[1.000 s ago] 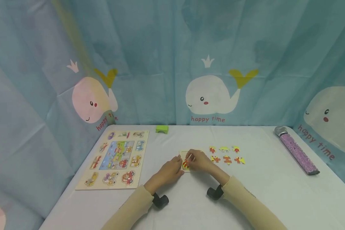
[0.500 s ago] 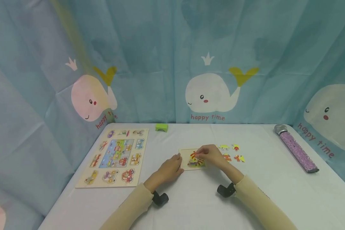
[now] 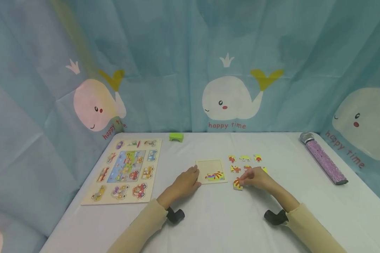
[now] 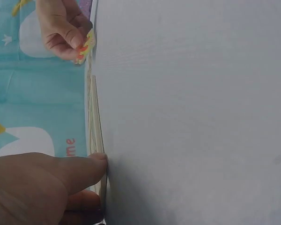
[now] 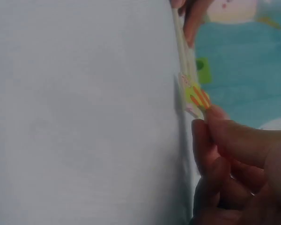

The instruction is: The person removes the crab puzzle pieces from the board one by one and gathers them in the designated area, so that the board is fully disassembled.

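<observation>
In the head view my left hand [image 3: 185,182] lies against the left edge of a small wooden puzzle tray [image 3: 210,163], fingers fairly straight. The left wrist view shows its thumb touching the tray's rim [image 4: 97,126]. Colourful jigsaw pieces [image 3: 216,176] fill the tray's lower right part. Right of the tray, my right hand [image 3: 259,180] pinches a yellow puzzle piece [image 3: 237,184] with red stripes between thumb and index finger. The right wrist view shows that puzzle piece [image 5: 196,97] tilted at the fingertips. Its lower edge is near the tabletop; contact is unclear.
Several loose jigsaw pieces [image 3: 245,158] lie in rows behind the right hand, which partly covers some. A vehicle puzzle board [image 3: 155,165] lies at left, a green arch block [image 3: 176,137] at the back. A purple microphone [image 3: 326,161] lies at right. A curtain [image 3: 164,63] hangs behind the table.
My right hand has moved right from over the tray, carrying the striped puzzle piece to beside it. More of the tray shows now. My left hand has stayed at its left edge.
</observation>
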Tool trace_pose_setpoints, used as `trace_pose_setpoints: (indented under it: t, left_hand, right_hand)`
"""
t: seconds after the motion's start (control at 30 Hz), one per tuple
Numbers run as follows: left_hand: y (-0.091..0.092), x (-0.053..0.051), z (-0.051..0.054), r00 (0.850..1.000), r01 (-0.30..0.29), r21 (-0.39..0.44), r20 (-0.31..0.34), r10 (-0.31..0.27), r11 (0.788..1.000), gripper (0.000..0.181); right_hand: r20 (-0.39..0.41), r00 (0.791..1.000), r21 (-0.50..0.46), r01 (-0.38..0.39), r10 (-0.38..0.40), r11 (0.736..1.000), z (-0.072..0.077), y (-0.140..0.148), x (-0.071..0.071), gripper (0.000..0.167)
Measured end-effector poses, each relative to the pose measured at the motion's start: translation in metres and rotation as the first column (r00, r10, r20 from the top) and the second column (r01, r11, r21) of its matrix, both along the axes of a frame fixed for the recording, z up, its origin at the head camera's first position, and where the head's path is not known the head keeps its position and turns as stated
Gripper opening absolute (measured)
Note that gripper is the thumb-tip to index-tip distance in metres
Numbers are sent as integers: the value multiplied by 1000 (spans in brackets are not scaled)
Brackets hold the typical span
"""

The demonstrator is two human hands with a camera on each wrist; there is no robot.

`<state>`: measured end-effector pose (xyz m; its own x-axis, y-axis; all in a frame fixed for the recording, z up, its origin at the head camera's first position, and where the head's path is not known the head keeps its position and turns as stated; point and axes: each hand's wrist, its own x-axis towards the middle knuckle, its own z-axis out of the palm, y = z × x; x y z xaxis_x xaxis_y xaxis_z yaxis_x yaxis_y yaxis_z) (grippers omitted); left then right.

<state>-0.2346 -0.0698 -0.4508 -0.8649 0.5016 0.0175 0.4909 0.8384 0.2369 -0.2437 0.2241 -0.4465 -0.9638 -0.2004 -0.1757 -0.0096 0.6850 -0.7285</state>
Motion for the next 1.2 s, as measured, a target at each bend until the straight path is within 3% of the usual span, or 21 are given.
trace_pose_setpoints:
  t: [0.2,0.37,0.6,0.73,0.83,0.93,1.2]
  left_hand:
    - [0,-1,-1,1000,-4,1,13,4,1000,52]
    - [1,-1,0,1000,9,6,12,-9,1000,52]
    - [0,-1,0,1000,14,-9,-5,-14,1000,52]
    - [2,-1,-1,1000,3,-10,6,-3,1000,53]
    - [2,-2,-1,1000,5,-3,10,-5,1000,53]
    - [3,-3,-1,1000,9,-1,12,-9,1000,52]
    - [1,-4,-1,1000,3,-6,14,-3,1000,53]
  right_hand:
    - [-118,992,33,-49,52,998,-7,-1,-1,11]
    - [-152,988,78,-24,36,997,-8,-5,-2,4]
    - [-135,990,96,-36,49,995,2,-14,-5,6]
    - [-123,980,112,-143,156,983,11,-30,-13,7]
    - [-126,958,126,-241,256,962,15,-47,-20,7]
    - [-128,942,117,-296,310,948,16,-62,-26,10]
    - [-60,958,141,-271,281,952,14,-84,-30,13]
